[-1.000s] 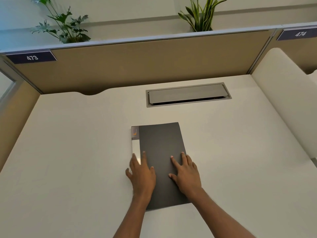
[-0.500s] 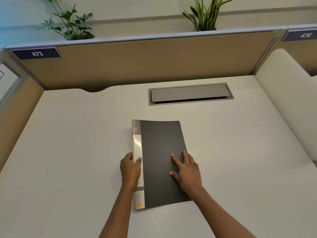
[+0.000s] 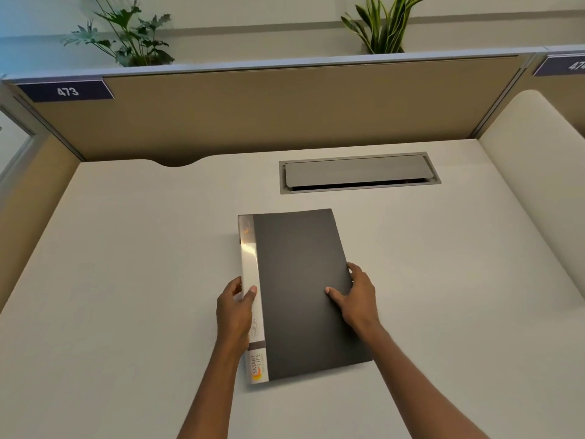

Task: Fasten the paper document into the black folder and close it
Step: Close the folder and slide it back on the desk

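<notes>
The black folder (image 3: 300,280) lies closed on the white desk, its white labelled spine along the left side. My left hand (image 3: 235,308) grips that spine edge, thumb on top and fingers curled under. My right hand (image 3: 356,296) holds the folder's right edge, thumb resting on the cover and fingers wrapped around the side. No paper document shows; whatever is inside the folder is hidden by the cover.
A grey cable hatch (image 3: 359,172) is set into the desk (image 3: 126,280) behind the folder. Tan partition panels (image 3: 269,112) wall off the back and left, and a white curved divider (image 3: 535,185) stands on the right. Two plants sit beyond the partition.
Both hands were pressing flat on the cover. The left slid off to grip the spine, then the right moved to grip the right edge. The folder has shifted slightly.
</notes>
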A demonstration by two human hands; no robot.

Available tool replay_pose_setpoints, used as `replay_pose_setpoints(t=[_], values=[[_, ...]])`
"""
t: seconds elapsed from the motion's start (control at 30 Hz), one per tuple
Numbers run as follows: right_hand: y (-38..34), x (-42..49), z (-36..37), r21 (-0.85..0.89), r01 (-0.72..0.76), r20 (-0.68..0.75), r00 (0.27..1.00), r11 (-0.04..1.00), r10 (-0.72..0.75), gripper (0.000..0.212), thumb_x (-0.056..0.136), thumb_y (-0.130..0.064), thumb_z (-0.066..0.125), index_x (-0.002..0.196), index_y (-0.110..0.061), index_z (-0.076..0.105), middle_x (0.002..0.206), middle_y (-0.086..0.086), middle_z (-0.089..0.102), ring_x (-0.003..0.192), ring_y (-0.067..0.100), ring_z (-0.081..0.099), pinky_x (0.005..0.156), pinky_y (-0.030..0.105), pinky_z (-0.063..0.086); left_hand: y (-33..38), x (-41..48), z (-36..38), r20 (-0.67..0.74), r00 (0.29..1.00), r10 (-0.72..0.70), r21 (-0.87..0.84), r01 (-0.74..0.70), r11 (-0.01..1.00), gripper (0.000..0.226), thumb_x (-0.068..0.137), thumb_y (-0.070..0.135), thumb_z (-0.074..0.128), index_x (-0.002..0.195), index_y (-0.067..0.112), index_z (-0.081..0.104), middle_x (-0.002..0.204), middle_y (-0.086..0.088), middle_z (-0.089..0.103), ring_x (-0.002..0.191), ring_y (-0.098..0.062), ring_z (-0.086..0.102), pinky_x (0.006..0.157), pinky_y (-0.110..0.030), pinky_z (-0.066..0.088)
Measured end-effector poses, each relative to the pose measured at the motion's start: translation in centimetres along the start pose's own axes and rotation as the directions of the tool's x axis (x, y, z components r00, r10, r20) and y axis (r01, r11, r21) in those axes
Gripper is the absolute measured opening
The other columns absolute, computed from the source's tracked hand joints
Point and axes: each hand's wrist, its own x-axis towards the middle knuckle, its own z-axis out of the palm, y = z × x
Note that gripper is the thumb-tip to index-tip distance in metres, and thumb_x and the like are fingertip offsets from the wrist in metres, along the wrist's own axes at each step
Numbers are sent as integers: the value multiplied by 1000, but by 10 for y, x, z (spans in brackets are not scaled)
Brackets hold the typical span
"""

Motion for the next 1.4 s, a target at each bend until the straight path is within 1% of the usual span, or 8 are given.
replay_pose_setpoints(t=[0.17,0.33,0.47,0.57,0.73,0.9,1.07,1.4], values=[[-42,10,36,-18,51,4,999,999,-50,72,83,-23,81,146,-16,46,120,-1,46,112,18,52,99,21,35,20,33,-28,-128,985,114,147,-95,984,25,97,18,69,122,13,69,109,-1,72,89,-25,71,74,-28,58],[-94,30,76,-3,85,33,996,996,-85,61,85,-21,80,138,-16,51,114,-2,43,96,12,48,101,27,44,43,83,-60,-212,958,194,266,-134,955,7,95,16,71,96,9,72,87,-5,69,79,-26,64,74,-35,52],[-128,52,104,15,83,51,995,996,-83,55,86,-18,78,134,-15,52,119,3,46,99,20,57,102,34,49,60,131,-77,-227,954,197,332,-114,936,14,95,15,71,84,15,62,81,-8,63,75,-26,59,76,-41,54],[-151,75,121,4,66,58,996,998,-67,53,88,-18,77,134,-14,50,124,6,46,108,28,61,104,39,50,73,167,-81,-213,958,191,341,-111,934,6,96,14,70,93,9,72,88,-9,69,79,-28,62,77,-38,54],[-182,119,143,-38,48,55,997,998,-46,50,90,-16,74,133,-12,49,128,9,45,113,34,61,105,47,50,97,226,-81,-184,964,193,380,-111,918,20,96,16,70,108,0,75,109,-17,76,93,-34,70,78,-31,50],[-199,157,159,-73,31,43,999,997,-28,50,91,-15,74,134,-9,48,133,12,44,117,37,60,106,47,49,115,272,-74,-160,973,168,398,-92,913,30,97,21,69,120,1,72,124,-18,72,108,-40,70,97,-48,57],[-204,184,170,-141,14,33,999,990,-9,52,92,-15,74,135,-6,48,140,14,43,119,36,60,104,44,49,118,301,-64,-157,977,145,418,-67,906,33,97,24,69,119,1,70,127,-18,70,110,-41,69,102,-52,55],[-207,193,190,-534,19,-31,999,845,-41,64,95,-32,69,142,0,41,147,23,37,134,36,41,106,38,46,121,295,-54,-221,959,178,513,-41,858,34,97,24,70,117,-4,71,124,-20,70,112,-39,70,100,-44,57]])
